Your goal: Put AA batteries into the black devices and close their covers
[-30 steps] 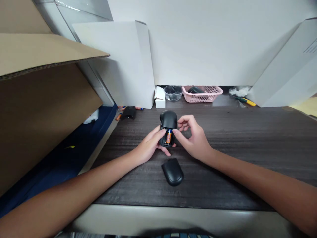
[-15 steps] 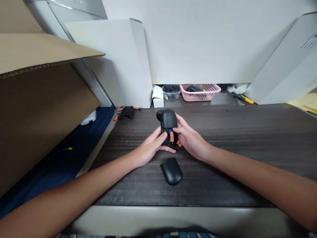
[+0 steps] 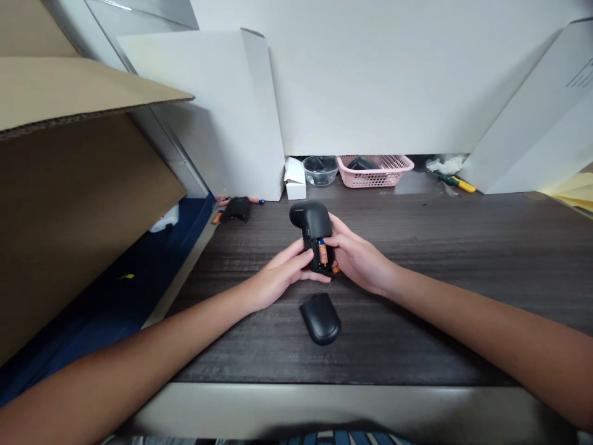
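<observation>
A black device with a rounded, sideways-bulging head (image 3: 311, 216) is held upright over the table, its battery compartment uncovered. An orange-and-blue battery (image 3: 323, 253) lies in that compartment. My left hand (image 3: 282, 272) grips the lower left of the device, thumb on the front. My right hand (image 3: 356, 253) is closed around its right side, the thumb tip at the upper end of the battery. Below the right fingers shows the orange end of another battery (image 3: 336, 270); what holds it is hidden. A loose black cover (image 3: 321, 319) rests on the table nearer to me.
Along the back stand a small white box (image 3: 295, 179), a clear plastic bowl (image 3: 320, 176) and a pink basket (image 3: 374, 179) with black items. Several batteries surround a black part (image 3: 236, 210) at back left. A yellow-handled tool (image 3: 463, 185) lies right. A cardboard box (image 3: 92, 185) borders the left.
The device has tilted slightly, its head shifting a little to the left. Both hands keep their hold, and the loose cover stays in place.
</observation>
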The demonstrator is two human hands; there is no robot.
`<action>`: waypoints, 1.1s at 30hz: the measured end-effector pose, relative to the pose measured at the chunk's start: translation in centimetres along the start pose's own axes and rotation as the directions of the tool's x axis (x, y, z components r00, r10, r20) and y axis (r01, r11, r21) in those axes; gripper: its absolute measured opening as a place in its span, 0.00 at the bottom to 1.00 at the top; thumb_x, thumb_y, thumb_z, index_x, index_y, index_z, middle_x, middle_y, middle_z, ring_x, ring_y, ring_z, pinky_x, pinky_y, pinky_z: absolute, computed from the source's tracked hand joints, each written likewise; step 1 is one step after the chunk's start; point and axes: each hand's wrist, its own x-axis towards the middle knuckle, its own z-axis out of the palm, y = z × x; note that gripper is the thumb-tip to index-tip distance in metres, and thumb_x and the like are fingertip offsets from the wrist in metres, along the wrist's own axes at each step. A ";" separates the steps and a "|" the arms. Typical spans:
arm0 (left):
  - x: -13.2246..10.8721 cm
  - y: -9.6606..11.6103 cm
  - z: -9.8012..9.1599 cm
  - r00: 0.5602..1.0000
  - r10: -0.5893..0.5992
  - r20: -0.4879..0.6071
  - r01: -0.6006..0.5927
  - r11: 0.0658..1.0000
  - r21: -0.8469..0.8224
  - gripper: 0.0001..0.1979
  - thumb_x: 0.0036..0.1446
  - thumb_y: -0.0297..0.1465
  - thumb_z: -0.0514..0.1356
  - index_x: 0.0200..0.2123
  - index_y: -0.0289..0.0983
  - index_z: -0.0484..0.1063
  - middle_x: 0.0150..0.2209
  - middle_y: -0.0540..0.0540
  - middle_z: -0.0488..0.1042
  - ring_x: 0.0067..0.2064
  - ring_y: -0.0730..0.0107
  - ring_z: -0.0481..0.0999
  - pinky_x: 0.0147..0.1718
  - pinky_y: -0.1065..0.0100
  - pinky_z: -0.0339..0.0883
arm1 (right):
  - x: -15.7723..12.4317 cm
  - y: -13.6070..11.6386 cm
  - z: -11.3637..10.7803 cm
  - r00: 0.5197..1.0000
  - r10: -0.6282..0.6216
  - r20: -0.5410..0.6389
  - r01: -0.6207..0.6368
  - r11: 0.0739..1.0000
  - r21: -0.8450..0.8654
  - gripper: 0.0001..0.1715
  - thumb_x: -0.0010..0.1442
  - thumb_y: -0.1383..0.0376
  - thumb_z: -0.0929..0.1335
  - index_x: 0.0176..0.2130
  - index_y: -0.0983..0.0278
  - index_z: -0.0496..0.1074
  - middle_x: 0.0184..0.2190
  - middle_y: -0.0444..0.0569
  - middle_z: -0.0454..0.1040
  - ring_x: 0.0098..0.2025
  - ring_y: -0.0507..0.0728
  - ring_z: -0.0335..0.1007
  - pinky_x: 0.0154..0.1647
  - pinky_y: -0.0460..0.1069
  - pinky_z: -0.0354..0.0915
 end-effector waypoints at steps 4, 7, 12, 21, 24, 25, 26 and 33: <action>-0.1 0.1 0.3 1.000 0.010 -0.004 -0.009 0.998 0.069 0.22 0.71 0.39 0.64 0.65 0.44 0.74 0.60 0.38 0.77 0.60 0.50 0.79 0.55 0.48 0.79 | 0.1 0.1 0.2 1.000 -0.007 0.001 0.007 1.000 0.010 0.41 0.61 0.67 0.68 0.71 0.48 0.62 0.46 0.43 0.77 0.39 0.55 0.71 0.36 0.48 0.68; -0.2 0.2 0.8 1.000 0.008 -0.025 -0.005 0.995 0.104 0.23 0.69 0.38 0.66 0.65 0.44 0.74 0.59 0.39 0.76 0.59 0.50 0.79 0.55 0.49 0.80 | 0.2 0.0 0.3 1.000 -0.008 0.020 0.007 0.999 0.051 0.39 0.59 0.69 0.66 0.67 0.51 0.64 0.43 0.44 0.77 0.37 0.55 0.70 0.36 0.48 0.68; -0.1 0.2 1.2 0.998 -0.001 -0.059 0.008 0.993 0.120 0.28 0.66 0.36 0.70 0.67 0.43 0.70 0.54 0.40 0.78 0.56 0.53 0.80 0.52 0.50 0.82 | 0.4 0.0 -0.1 0.998 -0.042 0.051 0.036 0.993 0.111 0.38 0.52 0.70 0.65 0.62 0.56 0.68 0.45 0.45 0.78 0.36 0.54 0.70 0.35 0.47 0.68; 1.0 1.6 -0.6 0.889 0.263 -0.374 -0.131 0.930 0.342 0.26 0.55 0.40 0.76 0.53 0.36 0.75 0.49 0.43 0.77 0.40 0.69 0.78 0.29 0.72 0.79 | 0.5 1.9 -3.0 0.924 -0.353 0.146 0.331 0.552 -0.766 0.31 0.64 0.69 0.66 0.64 0.57 0.69 0.63 0.53 0.74 0.67 0.63 0.67 0.71 0.64 0.60; 1.0 2.1 -0.7 0.877 0.304 -0.372 -0.172 0.922 0.348 0.24 0.56 0.42 0.75 0.50 0.36 0.76 0.46 0.45 0.77 0.35 0.72 0.77 0.28 0.73 0.77 | 0.3 1.9 -3.1 0.892 -0.342 0.295 0.385 0.235 -0.892 0.26 0.64 0.71 0.67 0.60 0.59 0.73 0.61 0.56 0.74 0.69 0.66 0.64 0.70 0.68 0.59; 0.9 2.2 -0.6 0.879 0.305 -0.367 -0.179 0.923 0.340 0.25 0.56 0.43 0.75 0.50 0.36 0.76 0.45 0.46 0.77 0.34 0.73 0.77 0.28 0.72 0.77 | 0.1 1.7 -3.0 0.884 -0.346 0.316 0.393 0.179 -0.902 0.24 0.66 0.70 0.68 0.60 0.59 0.73 0.60 0.56 0.74 0.68 0.67 0.64 0.69 0.68 0.60; 0.8 2.3 -0.5 0.882 0.305 -0.360 -0.185 0.925 0.331 0.26 0.55 0.44 0.75 0.51 0.36 0.76 0.43 0.47 0.77 0.32 0.74 0.76 0.27 0.72 0.76 | 0.0 1.4 -2.9 0.873 -0.359 0.329 0.400 0.142 -0.905 0.21 0.67 0.68 0.68 0.59 0.58 0.74 0.60 0.56 0.74 0.67 0.67 0.65 0.68 0.67 0.60; 0.5 3.3 -0.3 0.880 0.348 -0.323 -0.226 0.905 0.359 0.33 0.52 0.46 0.77 0.56 0.35 0.75 0.34 0.50 0.74 0.31 0.71 0.75 0.25 0.72 0.74 | -2.5 -1.4 -0.7 0.647 -0.103 0.756 0.761 0.018 -0.649 0.43 0.55 0.38 0.77 0.58 0.61 0.74 0.49 0.56 0.76 0.46 0.64 0.71 0.50 0.60 0.67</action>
